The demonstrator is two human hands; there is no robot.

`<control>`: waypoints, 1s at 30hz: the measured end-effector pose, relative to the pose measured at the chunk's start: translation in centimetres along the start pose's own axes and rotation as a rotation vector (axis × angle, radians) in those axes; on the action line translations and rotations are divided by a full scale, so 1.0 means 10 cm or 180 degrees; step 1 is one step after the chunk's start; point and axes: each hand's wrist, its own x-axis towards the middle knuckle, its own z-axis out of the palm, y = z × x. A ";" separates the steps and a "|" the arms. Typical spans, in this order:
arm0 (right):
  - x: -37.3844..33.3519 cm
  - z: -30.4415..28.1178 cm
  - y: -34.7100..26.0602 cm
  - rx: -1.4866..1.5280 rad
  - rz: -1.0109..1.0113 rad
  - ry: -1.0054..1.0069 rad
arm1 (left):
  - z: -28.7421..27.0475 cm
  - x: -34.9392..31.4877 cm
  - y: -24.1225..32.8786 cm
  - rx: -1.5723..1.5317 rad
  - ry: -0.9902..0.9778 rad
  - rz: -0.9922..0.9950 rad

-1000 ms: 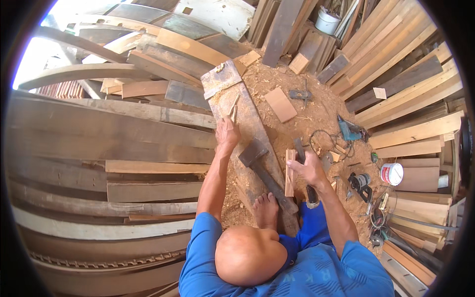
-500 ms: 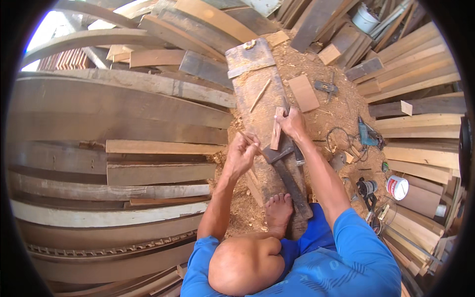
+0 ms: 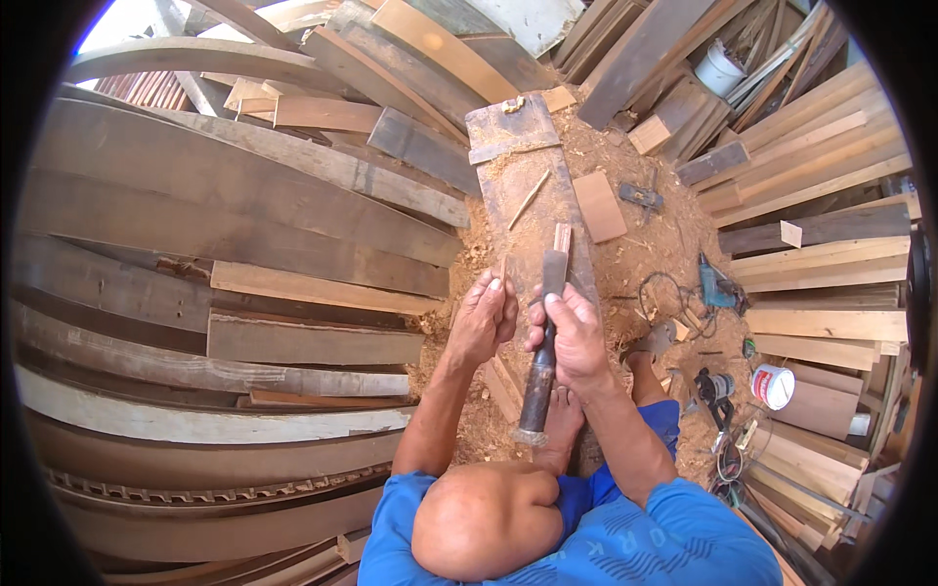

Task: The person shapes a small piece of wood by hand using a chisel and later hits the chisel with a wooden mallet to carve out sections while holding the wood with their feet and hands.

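My right hand (image 3: 575, 337) is closed round a wide chisel (image 3: 555, 269), its thumb on the blade and its dark handle (image 3: 535, 396) pointing back toward me. Past the blade shows the end of a small wood block (image 3: 562, 234), mostly hidden behind the chisel. A thin wooden stick (image 3: 503, 268) stands up from the pinched fingers of my left hand (image 3: 486, 317), just left of the chisel. Both hands are over a worn plank (image 3: 493, 181), on which lies another slim stick (image 3: 529, 200). My bare foot (image 3: 557, 430) is below the chisel handle.
Long boards (image 3: 322, 342) are stacked along the left, with timber (image 3: 821, 254) on the right. Shavings cover the ground. A flat wood piece (image 3: 599, 207), a dark hand tool (image 3: 640, 195), a corded teal power tool (image 3: 720, 283) and a white tub (image 3: 772, 387) lie right of the plank.
My right hand has let go of the small wood block and now grips the chisel, nearer to me. My left hand still holds its thin stick, now upright. The view has shifted slightly.
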 end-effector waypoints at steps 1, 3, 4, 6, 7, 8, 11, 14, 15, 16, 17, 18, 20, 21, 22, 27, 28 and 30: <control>-0.02 0.09 0.01 0.0102 0.0139 -0.0109 | -0.01 0.01 0.01 0.0008 0.0009 0.0014; -0.03 0.21 0.00 0.0148 0.0263 -0.0162 | -0.07 0.05 0.01 0.0054 0.0285 0.0124; -0.05 0.28 -0.03 0.0311 0.0467 -0.0255 | -0.13 0.04 0.04 0.0138 0.0257 0.0147; -0.09 0.41 -0.03 0.0513 0.0698 -0.0414 | -0.18 0.01 0.08 0.0217 0.0277 0.0198; -0.09 0.44 0.02 0.0518 0.0701 -0.0416 | -0.18 0.00 0.11 0.0293 0.0283 0.0236; -0.08 0.46 0.07 0.0496 0.0795 -0.0449 | -0.19 -0.01 0.13 0.0368 0.0288 0.0272; -0.05 0.57 0.15 0.0470 0.1015 -0.0449 | -0.24 -0.02 0.18 0.1050 0.0513 0.0623; -0.03 0.61 0.20 0.0395 0.1129 -0.0528 | -0.32 -0.07 0.29 0.1502 0.0347 0.0642; -0.03 0.62 0.20 0.0399 0.1136 -0.0524 | -0.32 -0.08 0.32 0.1719 0.0334 0.0639; -0.04 0.62 0.20 0.0409 0.1175 -0.0562 | -0.33 -0.10 0.34 0.1865 0.0368 0.0582; -0.05 0.62 0.20 0.0418 0.1215 -0.0600 | -0.32 -0.12 0.35 0.1864 0.0374 0.0576; -0.06 0.62 0.19 0.0419 0.1225 -0.0601 | -0.28 -0.15 0.36 0.2192 0.0464 0.0641; -0.10 0.63 0.17 0.0349 0.0956 -0.0412 | -0.21 -0.24 0.36 0.2519 0.0565 0.0701; -0.15 0.62 0.14 0.0356 0.0955 -0.0400 | -0.15 -0.31 0.33 0.2701 0.0332 0.0702; -0.18 0.61 0.10 0.0200 0.0704 -0.0462 | -0.12 -0.36 0.29 0.2875 0.0090 0.0707; -0.17 0.55 0.02 0.0098 0.0362 -0.0276 | -0.17 -0.38 0.14 0.1764 0.0584 0.0162; -0.14 0.51 0.06 0.0255 0.0391 -0.0190 | -0.19 -0.32 0.16 0.1422 0.0542 0.0237; -0.11 0.49 0.13 0.0368 0.0572 -0.0193 | -0.22 -0.22 0.20 0.1089 0.0507 0.0321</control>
